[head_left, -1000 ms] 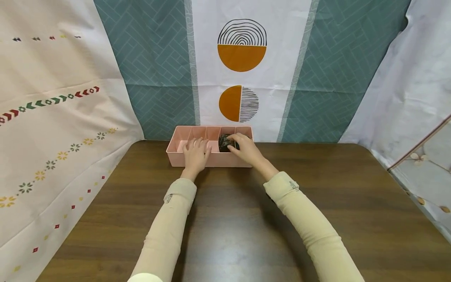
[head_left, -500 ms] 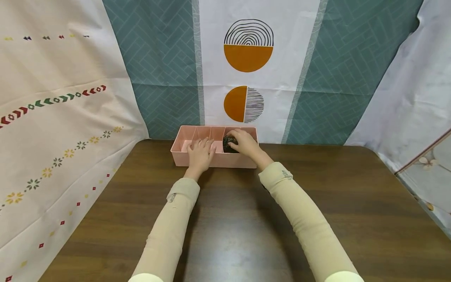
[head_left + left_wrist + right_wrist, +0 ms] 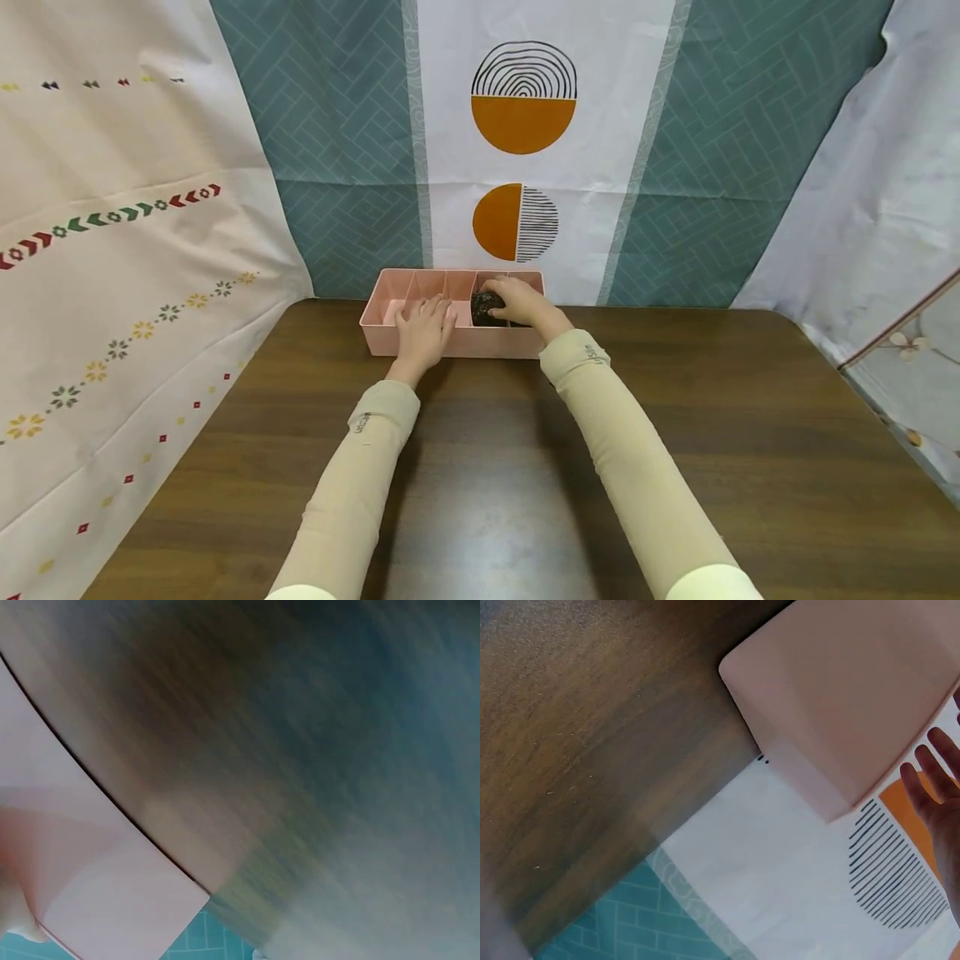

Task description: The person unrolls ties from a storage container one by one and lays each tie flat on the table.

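My left hand [image 3: 423, 335] rests over the near rim of a pink divided box [image 3: 491, 343], its fingers spread above the compartments on the left. Toward the other end, my right hand [image 3: 521, 302] lies over a black, light-speckled bundle [image 3: 483, 310] inside a compartment. The thumb is on the near side and the fingers are above it; what kind of thing the bundle is, I cannot tell. In the right wrist view the fingers [image 3: 928, 761] look fairly straight and spread, just above the rim. Only a bit of my left hand [image 3: 13, 907] shows in the left wrist view.
The box stands at the far edge of a dark wooden table [image 3: 480, 483], against a teal and white wall cloth [image 3: 352, 167]. A patterned cream cloth [image 3: 127, 250] borders the left side, and a white cloth [image 3: 892, 200] the right.
My right hand has shifted slightly back over the bundle and its forearm has swung inward. The left hand stays on the rim. The whole head view has moved slightly.
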`<action>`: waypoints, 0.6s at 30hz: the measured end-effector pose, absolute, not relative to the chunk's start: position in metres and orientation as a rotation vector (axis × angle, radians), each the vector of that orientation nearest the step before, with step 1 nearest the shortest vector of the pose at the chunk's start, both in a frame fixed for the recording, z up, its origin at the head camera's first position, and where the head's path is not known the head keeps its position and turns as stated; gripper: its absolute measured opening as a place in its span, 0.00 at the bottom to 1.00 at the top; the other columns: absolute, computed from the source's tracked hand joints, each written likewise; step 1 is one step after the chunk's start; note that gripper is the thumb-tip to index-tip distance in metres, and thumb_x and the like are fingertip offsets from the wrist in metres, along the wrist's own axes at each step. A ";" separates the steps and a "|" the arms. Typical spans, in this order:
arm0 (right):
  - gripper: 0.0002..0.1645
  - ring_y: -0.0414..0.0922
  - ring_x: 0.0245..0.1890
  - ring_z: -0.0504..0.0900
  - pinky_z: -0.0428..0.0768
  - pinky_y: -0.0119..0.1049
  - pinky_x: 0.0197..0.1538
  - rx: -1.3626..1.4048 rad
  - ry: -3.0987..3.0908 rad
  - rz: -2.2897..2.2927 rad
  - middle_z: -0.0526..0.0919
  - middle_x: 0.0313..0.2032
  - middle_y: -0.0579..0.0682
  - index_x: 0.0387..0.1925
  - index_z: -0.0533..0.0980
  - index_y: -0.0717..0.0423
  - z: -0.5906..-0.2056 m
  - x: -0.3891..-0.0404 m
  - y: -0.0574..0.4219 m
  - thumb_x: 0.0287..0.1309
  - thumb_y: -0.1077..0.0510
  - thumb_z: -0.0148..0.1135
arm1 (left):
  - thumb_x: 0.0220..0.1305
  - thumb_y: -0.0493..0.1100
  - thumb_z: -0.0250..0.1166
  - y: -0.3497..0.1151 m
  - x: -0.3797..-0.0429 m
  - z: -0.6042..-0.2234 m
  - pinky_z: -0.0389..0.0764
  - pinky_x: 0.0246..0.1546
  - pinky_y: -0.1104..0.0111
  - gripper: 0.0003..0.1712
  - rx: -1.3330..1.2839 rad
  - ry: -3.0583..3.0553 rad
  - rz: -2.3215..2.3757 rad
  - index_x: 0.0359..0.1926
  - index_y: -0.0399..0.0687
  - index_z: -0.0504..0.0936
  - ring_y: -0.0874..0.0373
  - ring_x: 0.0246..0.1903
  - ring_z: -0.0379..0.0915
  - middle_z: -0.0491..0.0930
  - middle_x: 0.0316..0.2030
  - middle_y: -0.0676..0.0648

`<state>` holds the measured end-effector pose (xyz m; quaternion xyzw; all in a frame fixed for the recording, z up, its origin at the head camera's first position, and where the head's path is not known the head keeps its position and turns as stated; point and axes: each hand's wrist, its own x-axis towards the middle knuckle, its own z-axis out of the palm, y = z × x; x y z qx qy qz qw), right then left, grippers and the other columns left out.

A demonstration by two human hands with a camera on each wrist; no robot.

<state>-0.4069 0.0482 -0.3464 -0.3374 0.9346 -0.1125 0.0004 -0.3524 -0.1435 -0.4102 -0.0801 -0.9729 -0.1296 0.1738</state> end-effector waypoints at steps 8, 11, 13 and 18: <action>0.28 0.55 0.59 0.72 0.69 0.47 0.64 -1.036 2.924 -0.307 0.72 0.59 0.60 0.61 0.69 0.59 -0.354 -0.407 0.041 0.60 0.58 0.61 | 0.73 0.54 0.41 -0.146 -0.352 -0.409 0.50 0.61 0.40 0.27 -0.224 -2.759 -0.347 0.65 0.48 0.69 0.45 0.64 0.59 0.66 0.66 0.45; 0.28 0.55 0.59 0.73 0.70 0.46 0.64 -1.025 2.934 -0.303 0.72 0.59 0.59 0.62 0.69 0.59 -0.358 -0.407 0.039 0.61 0.58 0.61 | 0.73 0.55 0.41 -0.146 -0.352 -0.411 0.51 0.61 0.40 0.27 -0.218 -2.767 -0.347 0.64 0.49 0.69 0.45 0.64 0.59 0.65 0.67 0.45; 0.27 0.55 0.59 0.73 0.70 0.46 0.63 -1.009 2.947 -0.315 0.72 0.58 0.59 0.61 0.69 0.58 -0.360 -0.407 0.038 0.61 0.58 0.61 | 0.73 0.55 0.41 -0.146 -0.353 -0.412 0.51 0.61 0.39 0.27 -0.218 -2.774 -0.347 0.64 0.49 0.69 0.45 0.64 0.58 0.65 0.67 0.45; 0.29 0.56 0.60 0.71 0.70 0.48 0.63 -0.962 2.978 -0.319 0.70 0.60 0.60 0.63 0.68 0.56 -0.363 -0.406 0.037 0.60 0.58 0.61 | 0.73 0.54 0.42 -0.144 -0.354 -0.412 0.52 0.61 0.39 0.26 -0.229 -2.785 -0.337 0.64 0.50 0.69 0.45 0.65 0.58 0.65 0.67 0.46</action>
